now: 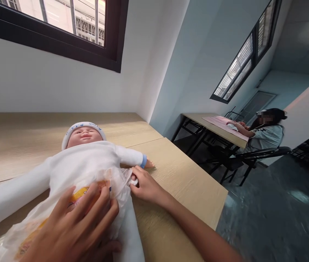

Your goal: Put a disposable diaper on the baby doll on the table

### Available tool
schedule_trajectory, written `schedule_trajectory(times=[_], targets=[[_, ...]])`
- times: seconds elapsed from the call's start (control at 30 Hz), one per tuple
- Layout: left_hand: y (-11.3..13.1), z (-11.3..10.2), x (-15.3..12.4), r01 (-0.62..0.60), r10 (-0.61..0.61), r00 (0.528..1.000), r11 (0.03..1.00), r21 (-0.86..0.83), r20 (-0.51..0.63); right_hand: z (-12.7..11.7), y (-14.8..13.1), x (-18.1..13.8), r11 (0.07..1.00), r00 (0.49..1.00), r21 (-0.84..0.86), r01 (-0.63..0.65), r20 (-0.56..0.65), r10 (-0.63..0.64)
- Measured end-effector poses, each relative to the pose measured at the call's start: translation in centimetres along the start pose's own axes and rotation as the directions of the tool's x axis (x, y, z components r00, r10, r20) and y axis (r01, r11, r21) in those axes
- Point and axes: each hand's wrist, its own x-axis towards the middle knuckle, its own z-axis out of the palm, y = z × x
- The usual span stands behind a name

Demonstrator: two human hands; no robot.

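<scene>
A baby doll (82, 160) lies on its back, dressed in a white long-sleeved suit with blue cuffs and a white cap. Across its lower body is a thin white diaper (117, 187) with a yellow and orange printed front. My left hand (82, 222) rests over that front, fingers spread and slightly bent, covering part of the print. At the doll's hip, my right hand (147, 185) pinches the diaper's bunched side edge between thumb and fingers. The doll's small hand lies just beyond it. The doll's legs are partly hidden by my left hand and the diaper.
The doll is on a light wooden table (182, 182) against a white wall with a dark-framed window (116, 54). Farther right, a person (266, 133) sits at another table (195, 120) with a pink cloth. Black folding chairs (250, 156) stand there.
</scene>
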Motion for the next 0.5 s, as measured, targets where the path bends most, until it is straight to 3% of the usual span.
schedule_trajectory(times=[0.27,0.5], targets=[[0.14,-0.14,0.29,-0.008,0.008,1.0,1.0,0.001,-0.023,0.96,0.46,-0.07,0.994,0.994,-0.025,0.106,-0.023,-0.107],[0.09,-0.06,0.37,-0.012,0.012,1.0,1.0,0.001,0.009,0.21,-0.37,0.19,0.998,0.993,0.037,0.057,-0.105,-0.053]])
